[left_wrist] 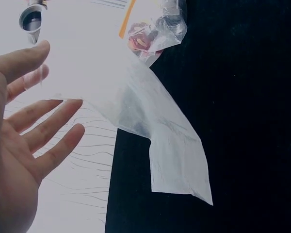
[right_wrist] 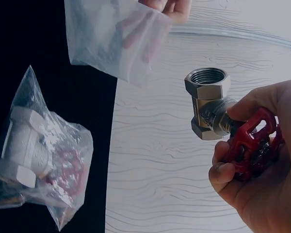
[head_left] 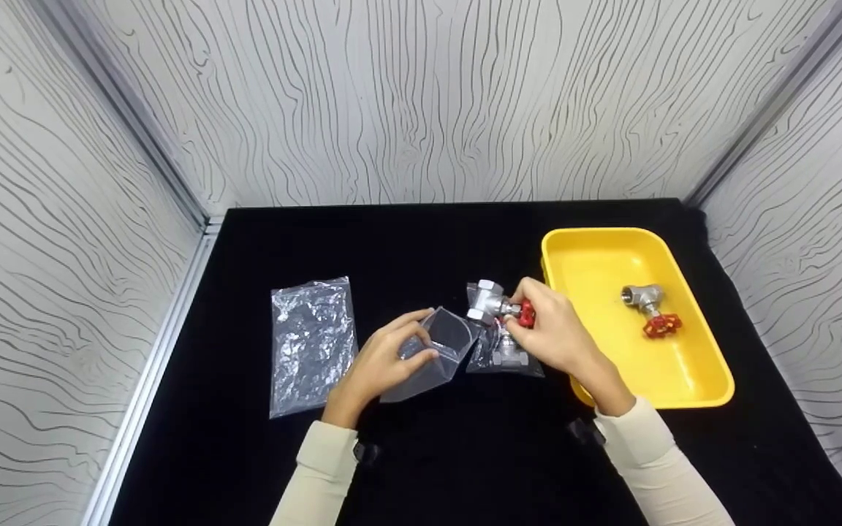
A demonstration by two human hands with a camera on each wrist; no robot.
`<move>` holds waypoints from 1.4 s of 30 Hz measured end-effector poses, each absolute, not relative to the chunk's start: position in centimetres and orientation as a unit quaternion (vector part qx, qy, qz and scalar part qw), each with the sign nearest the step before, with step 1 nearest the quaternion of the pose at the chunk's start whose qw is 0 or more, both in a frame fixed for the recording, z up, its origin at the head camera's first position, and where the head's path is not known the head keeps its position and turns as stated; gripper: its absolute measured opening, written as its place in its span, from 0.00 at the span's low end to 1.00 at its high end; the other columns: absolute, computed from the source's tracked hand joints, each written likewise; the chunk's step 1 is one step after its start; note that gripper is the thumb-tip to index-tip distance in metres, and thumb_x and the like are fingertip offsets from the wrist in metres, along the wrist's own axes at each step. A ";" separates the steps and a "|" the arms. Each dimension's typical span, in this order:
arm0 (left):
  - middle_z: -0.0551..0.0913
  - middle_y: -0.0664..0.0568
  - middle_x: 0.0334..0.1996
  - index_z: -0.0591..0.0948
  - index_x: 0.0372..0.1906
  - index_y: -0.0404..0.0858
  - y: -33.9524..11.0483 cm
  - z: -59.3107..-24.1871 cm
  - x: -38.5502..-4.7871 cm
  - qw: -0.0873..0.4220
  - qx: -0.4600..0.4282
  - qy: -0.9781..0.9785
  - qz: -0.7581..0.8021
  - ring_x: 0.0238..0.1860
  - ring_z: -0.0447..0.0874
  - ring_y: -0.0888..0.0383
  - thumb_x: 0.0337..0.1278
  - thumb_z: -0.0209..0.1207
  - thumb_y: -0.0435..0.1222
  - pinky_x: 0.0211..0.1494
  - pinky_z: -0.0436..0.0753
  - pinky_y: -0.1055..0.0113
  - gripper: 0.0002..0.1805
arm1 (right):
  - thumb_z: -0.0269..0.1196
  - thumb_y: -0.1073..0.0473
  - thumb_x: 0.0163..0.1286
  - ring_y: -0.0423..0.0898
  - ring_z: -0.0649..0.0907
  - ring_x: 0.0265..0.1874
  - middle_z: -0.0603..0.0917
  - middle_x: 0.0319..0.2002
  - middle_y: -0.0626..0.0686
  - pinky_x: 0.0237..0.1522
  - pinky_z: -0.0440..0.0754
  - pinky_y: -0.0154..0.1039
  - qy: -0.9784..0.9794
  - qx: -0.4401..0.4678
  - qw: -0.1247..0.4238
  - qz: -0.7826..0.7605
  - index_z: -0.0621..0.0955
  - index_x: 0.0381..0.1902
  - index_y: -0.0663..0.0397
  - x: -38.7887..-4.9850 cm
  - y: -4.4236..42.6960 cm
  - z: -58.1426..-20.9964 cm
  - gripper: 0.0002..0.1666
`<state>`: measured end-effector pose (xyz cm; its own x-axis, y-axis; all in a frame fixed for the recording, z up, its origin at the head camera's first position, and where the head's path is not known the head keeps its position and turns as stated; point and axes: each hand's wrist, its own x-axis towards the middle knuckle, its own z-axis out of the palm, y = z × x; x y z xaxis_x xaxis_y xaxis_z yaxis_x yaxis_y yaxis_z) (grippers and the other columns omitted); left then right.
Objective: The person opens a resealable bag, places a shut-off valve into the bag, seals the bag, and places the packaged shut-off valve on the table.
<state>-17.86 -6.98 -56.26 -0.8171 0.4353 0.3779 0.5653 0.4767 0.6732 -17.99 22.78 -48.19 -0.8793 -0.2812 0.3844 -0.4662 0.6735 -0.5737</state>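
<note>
My left hand (head_left: 384,358) holds a clear plastic bag (head_left: 432,376) near its mouth, which gapes toward the right. In the left wrist view the thumb and index finger are at the bag's edge, and the other fingers spread. My right hand (head_left: 556,329) grips a metal gate valve (head_left: 489,301) by its red handwheel (right_wrist: 252,143). The valve's threaded body sticks out beyond the fingers, just beside the bag's mouth and apart from it. Below the right hand, another valve (right_wrist: 24,145) lies on the black cloth inside a clear bag (right_wrist: 82,141).
At the right stands a yellow tray (head_left: 717,380) with one red-wheeled valve (head_left: 647,307) in it. Flat clear bags (head_left: 311,343) lie left of my left hand. Black cloth (head_left: 392,248) covers the table, and patterned white panels (head_left: 421,102) enclose it.
</note>
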 end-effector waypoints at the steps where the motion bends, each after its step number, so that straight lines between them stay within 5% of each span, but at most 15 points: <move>1: 0.82 0.50 0.71 0.83 0.36 0.45 -7.0 -56.3 -17.9 0.077 -0.292 -0.856 -0.420 0.70 0.83 0.51 0.64 0.73 0.42 0.73 0.82 0.54 0.10 | 0.71 0.72 0.56 0.40 0.73 0.27 0.74 0.27 0.45 0.29 0.72 0.32 -0.904 0.208 0.130 0.350 0.77 0.34 0.55 -18.0 22.6 -48.3 0.14; 42: 0.82 0.47 0.70 0.83 0.37 0.43 -6.8 -56.1 -17.7 0.087 -0.307 -0.848 -0.424 0.69 0.83 0.47 0.62 0.74 0.40 0.72 0.82 0.52 0.10 | 0.70 0.69 0.55 0.35 0.72 0.27 0.73 0.28 0.42 0.29 0.72 0.29 -0.903 0.268 0.086 0.325 0.76 0.35 0.50 -16.9 20.1 -50.8 0.15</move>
<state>-17.69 -6.79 -56.15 -0.7965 0.4467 0.4075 0.5940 0.4521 0.6654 -16.87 20.05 -50.83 -0.8411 -0.4289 0.3295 -0.5405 0.6440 -0.5414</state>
